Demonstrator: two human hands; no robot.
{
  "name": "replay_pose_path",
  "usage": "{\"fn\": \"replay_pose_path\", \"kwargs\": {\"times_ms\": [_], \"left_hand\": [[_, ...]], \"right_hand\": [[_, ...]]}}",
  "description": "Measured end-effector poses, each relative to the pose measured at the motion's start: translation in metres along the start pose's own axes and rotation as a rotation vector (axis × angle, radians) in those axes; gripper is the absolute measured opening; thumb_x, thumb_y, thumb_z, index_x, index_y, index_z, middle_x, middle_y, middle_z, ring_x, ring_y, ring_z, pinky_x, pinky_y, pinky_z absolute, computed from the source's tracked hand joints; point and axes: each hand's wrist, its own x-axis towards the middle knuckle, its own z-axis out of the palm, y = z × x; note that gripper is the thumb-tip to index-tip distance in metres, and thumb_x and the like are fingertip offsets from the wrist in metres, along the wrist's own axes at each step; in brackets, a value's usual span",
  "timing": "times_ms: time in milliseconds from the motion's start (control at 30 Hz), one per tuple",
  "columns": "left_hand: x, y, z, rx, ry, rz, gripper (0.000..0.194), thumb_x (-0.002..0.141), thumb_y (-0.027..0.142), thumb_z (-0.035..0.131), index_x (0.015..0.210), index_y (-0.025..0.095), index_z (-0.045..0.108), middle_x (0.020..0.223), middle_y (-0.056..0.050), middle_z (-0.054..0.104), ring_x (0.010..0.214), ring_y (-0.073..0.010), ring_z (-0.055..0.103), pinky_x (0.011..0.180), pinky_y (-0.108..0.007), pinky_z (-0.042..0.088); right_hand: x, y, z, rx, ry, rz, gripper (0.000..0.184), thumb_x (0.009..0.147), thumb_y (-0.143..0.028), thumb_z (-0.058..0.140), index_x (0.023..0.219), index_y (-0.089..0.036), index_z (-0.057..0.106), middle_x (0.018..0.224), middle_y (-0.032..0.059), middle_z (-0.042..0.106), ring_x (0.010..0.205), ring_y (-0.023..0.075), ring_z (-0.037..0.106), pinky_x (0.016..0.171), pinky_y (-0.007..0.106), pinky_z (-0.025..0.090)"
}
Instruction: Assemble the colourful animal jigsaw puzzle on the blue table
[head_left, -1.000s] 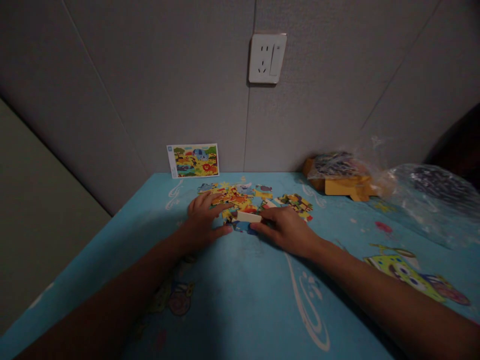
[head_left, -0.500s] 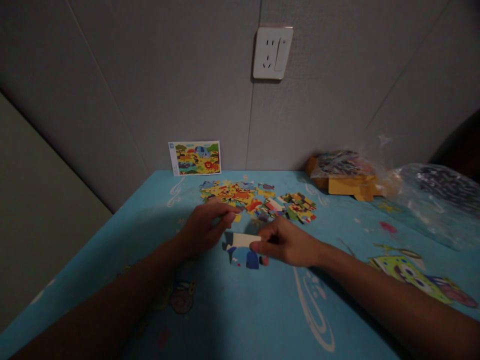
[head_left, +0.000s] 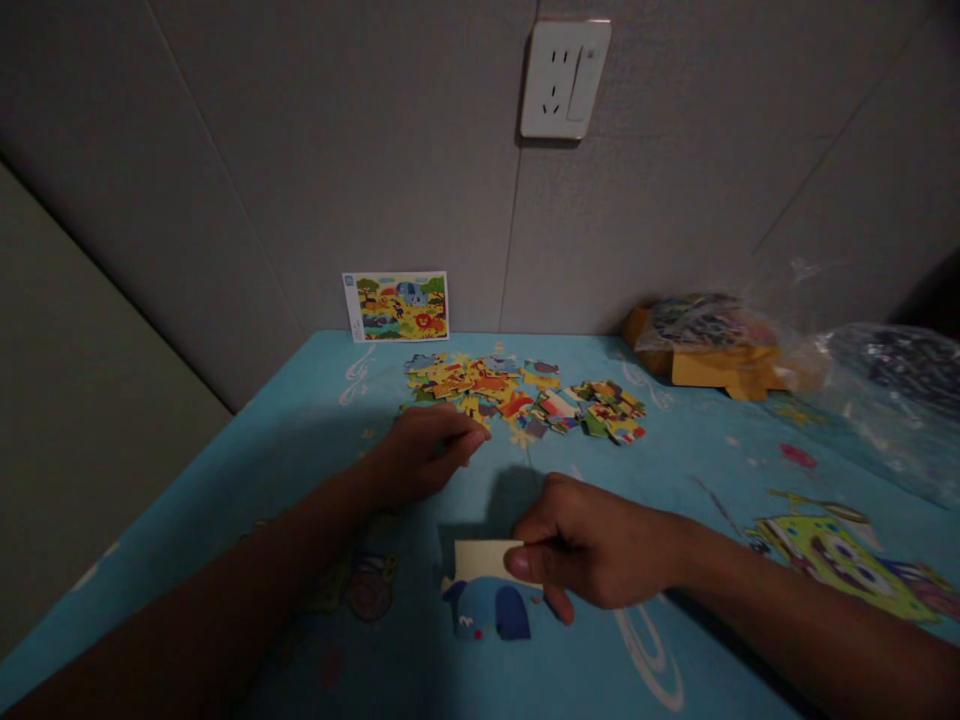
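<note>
My right hand [head_left: 592, 540] pinches a jigsaw puzzle piece [head_left: 491, 605] by its right side, thumb on top. The piece has a cream upper strip and a blue elephant-like head with a darker blue ear. It is tilted toward me over the blue tablecloth [head_left: 555, 680], and its shadow falls behind it. My left hand [head_left: 431, 450] is near the front of a heap of loose puzzle pieces [head_left: 487, 382], thumb and forefinger pressed together, with nothing visible between them. A second cluster of pieces [head_left: 607, 410] lies to the right of that heap.
Against the grey wall leans a picture card [head_left: 401, 308] of animals in a landscape. At the back right sits an orange-yellow package [head_left: 720, 365] with clear plastic bags [head_left: 877, 390] beside it. A white wall socket [head_left: 566, 80] is above the table.
My right hand has brought the puzzle piece lower and closer to me, tilting it up more. My left hand's thumb and forefinger have come together. The view has shifted slightly.
</note>
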Motion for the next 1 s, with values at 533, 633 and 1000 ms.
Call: {"fn": "replay_pose_path", "kwargs": {"times_ms": [533, 633, 1000], "left_hand": [[0.001, 0.0, -0.001, 0.019, -0.027, -0.001, 0.025, 0.094, 0.025, 0.047, 0.08, 0.016, 0.066, 0.062, 0.001, 0.063, 0.057, -0.0096, 0.058, 0.06, -0.02, 0.044], [0.0, -0.001, -0.002, 0.02, -0.029, -0.014, 0.023, 0.094, 0.025, 0.048, 0.081, 0.017, 0.066, 0.063, 0.002, 0.063, 0.059, -0.01, 0.059, 0.061, -0.02, 0.044], [0.0, -0.005, 0.0, 0.04, -0.01, 0.014, 0.019, 0.092, 0.021, 0.048, 0.084, 0.017, 0.065, 0.066, 0.002, 0.066, 0.061, -0.01, 0.062, 0.061, -0.019, 0.045]], "right_hand": [[0.002, -0.01, 0.007, -0.571, 0.211, -0.158, 0.056, 0.077, -0.057, 0.068, 0.121, -0.023, 0.063, 0.087, 0.0041, 0.069, 0.069, 0.0167, 0.062, 0.058, 0.027, 0.035], [0.003, -0.009, 0.004, -0.653, 0.238, -0.109, 0.053, 0.083, -0.055, 0.062, 0.123, -0.021, 0.062, 0.089, 0.0063, 0.07, 0.069, 0.0175, 0.062, 0.058, 0.027, 0.035], [-0.001, 0.009, -0.017, -0.774, 0.417, 0.09, 0.051, 0.089, -0.05, 0.054, 0.128, -0.019, 0.061, 0.092, 0.0105, 0.073, 0.075, 0.0198, 0.065, 0.066, 0.029, 0.04]]}}
